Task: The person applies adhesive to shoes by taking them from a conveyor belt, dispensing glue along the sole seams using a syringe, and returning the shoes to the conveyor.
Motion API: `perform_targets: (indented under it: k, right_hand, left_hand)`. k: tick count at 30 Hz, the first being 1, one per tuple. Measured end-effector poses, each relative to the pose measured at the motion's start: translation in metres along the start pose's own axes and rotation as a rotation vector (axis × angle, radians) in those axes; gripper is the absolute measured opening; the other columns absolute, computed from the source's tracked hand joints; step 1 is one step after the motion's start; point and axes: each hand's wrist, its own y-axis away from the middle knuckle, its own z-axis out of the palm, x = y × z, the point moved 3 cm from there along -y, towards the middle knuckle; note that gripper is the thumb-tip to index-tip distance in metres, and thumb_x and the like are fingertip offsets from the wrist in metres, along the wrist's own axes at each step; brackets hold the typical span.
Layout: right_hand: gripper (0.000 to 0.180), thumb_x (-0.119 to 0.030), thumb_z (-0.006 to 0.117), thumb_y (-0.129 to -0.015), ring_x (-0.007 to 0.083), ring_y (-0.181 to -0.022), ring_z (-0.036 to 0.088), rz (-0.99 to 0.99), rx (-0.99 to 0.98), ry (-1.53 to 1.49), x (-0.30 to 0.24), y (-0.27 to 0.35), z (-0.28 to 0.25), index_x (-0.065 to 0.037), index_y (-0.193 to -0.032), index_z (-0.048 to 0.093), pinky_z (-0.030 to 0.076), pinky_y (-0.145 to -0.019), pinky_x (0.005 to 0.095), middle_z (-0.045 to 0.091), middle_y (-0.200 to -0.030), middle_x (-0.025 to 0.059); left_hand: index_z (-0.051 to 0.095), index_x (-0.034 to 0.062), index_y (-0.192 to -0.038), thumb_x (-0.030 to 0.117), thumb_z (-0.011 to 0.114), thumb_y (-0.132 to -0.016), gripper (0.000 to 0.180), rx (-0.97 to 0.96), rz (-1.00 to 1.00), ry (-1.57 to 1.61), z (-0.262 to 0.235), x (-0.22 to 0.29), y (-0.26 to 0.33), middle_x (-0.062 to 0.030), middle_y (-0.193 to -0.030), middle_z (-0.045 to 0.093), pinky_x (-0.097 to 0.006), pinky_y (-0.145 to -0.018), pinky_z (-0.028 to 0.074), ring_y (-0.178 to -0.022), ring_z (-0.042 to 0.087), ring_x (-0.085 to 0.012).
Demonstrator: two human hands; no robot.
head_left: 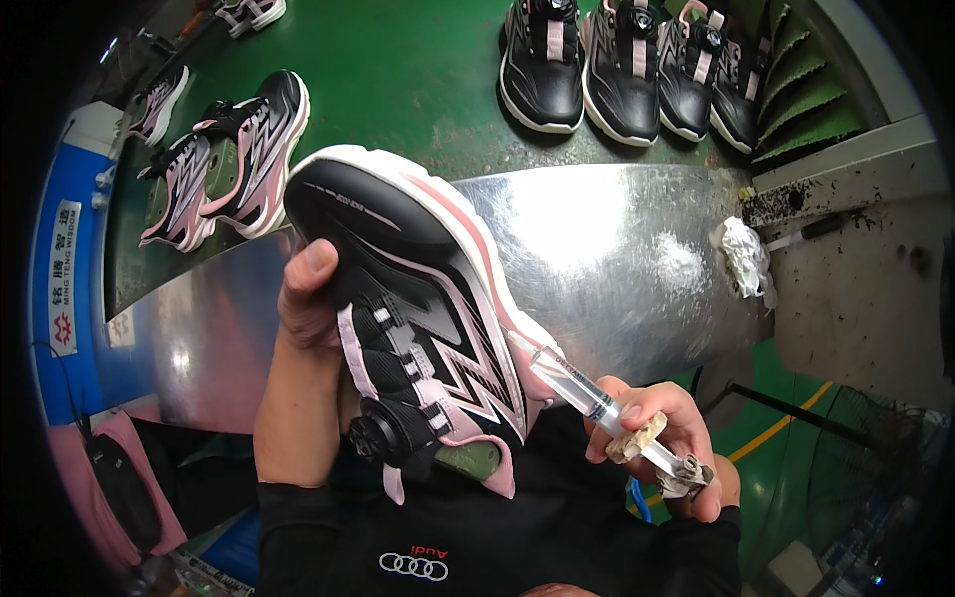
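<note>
My left hand point(310, 297) grips a black and pink sneaker point(423, 274) by its front part, thumb along the upper, other fingers hidden behind. The shoe is tilted on its side, toe up and away, heel toward me, its white and pink sole facing right. A dial point(376, 430) and a pink tongue tab show at its opening. In my right hand point(681, 423) is a clear plastic syringe point(574, 385) with whitish wrapping around its flange and plunger end. The tip touches or nearly touches the seam between sole and upper near the heel.
A shiny metal plate point(617, 318) covers the near side of the green table point(398, 60). Several matching shoes point(542, 75) stand at the back right, others point(261, 149) at the left. A crumpled white cloth point(743, 257) and a dark-handled tool point(811, 231) lie at the right.
</note>
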Motion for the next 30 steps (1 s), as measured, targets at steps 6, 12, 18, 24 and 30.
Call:
perform_targets:
  k: [6, 12, 18, 24, 30]
  right_hand:
    - [0.094, -0.05, 0.083, -0.061, 0.0203, -0.094, 0.05, 0.032, 0.005, -0.011, 0.002, 0.015, 0.002, 0.007, -0.125, 0.042, 0.042, -0.081, 0.029, 0.046, -0.104, 0.0142]
    - [0.094, -0.048, 0.083, -0.061, 0.0211, -0.096, 0.05, 0.043, -0.002, -0.027, 0.003, 0.03, 0.006, 0.007, -0.126, 0.043, 0.043, -0.083, 0.028, 0.045, -0.106, 0.0143]
    - [0.094, -0.049, 0.083, -0.061, 0.0208, -0.095, 0.05, 0.06, 0.026, -0.007, 0.005, 0.043, 0.006, 0.008, -0.125, 0.044, 0.043, -0.082, 0.0269, 0.047, -0.105, 0.0147]
    - [0.093, -0.05, 0.083, -0.06, 0.02, -0.093, 0.048, 0.021, 0.047, 0.029, 0.008, 0.049, 0.003, 0.008, -0.123, 0.047, 0.043, -0.078, 0.0248, 0.053, -0.103, 0.0169]
    - [0.091, -0.051, 0.081, -0.062, 0.019, -0.091, 0.046, -0.006, 0.071, 0.067, 0.012, 0.054, 0.0, 0.008, -0.122, 0.048, 0.041, -0.076, 0.0244, 0.058, -0.102, 0.0169]
  left_hand:
    - [0.048, -0.0023, -0.125, 0.027, 0.062, -0.079, 0.056, -0.011, -0.083, 0.051, -0.018, 0.004, -0.001, -0.0175, -0.118, 0.058, -0.042, -0.095, 0.047, -0.106, 0.058, -0.0299]
    - [0.05, -0.0002, -0.123, 0.028, 0.062, -0.079, 0.054, 0.071, -0.034, 0.079, -0.015, 0.002, -0.004, -0.0154, -0.116, 0.059, -0.041, -0.093, 0.047, -0.104, 0.059, -0.0278]
    - [0.052, -0.0002, -0.12, 0.027, 0.059, -0.082, 0.047, 0.052, -0.047, 0.067, -0.018, 0.002, -0.006, -0.0146, -0.113, 0.061, -0.04, -0.09, 0.049, -0.1, 0.061, -0.027]
    - [0.055, 0.0001, -0.116, 0.029, 0.059, -0.083, 0.045, 0.077, -0.039, 0.07, -0.034, 0.003, -0.01, -0.0138, -0.109, 0.063, -0.039, -0.089, 0.05, -0.097, 0.062, -0.0255]
    - [0.053, 0.0031, -0.117, 0.026, 0.058, -0.084, 0.04, 0.06, 0.095, -0.131, -0.039, 0.01, -0.014, -0.0121, -0.106, 0.063, -0.037, -0.085, 0.052, -0.095, 0.063, -0.0227]
